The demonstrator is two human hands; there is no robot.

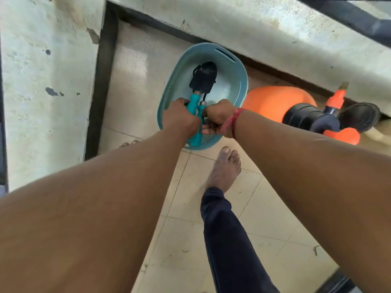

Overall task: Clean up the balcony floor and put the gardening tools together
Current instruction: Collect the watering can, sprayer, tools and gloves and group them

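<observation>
Two bare arms reach out from close by, down toward the pale tiled floor (186, 208). On the left is a stained white wall (42, 81). The left hand (179, 117) is wrapped tight around the blue-green handle of a small garden shovel with a black scoop (204, 78). The scoop is inside the light blue oval plastic basket (239, 81), which sits on the floor in the corner by the wall. A second, thinner tool with a blue-green handle (200, 115) lies right beside the shovel. The right hand (218, 117), with a red thread (234, 119) on its wrist, touches the ends of the handles with bent fingers, but I cannot tell if it grips them. A bare foot (224, 168) stands just below the basket. To the right, an orange spray bottle with a black top (277, 102) lies on its side next to the basket.
</observation>
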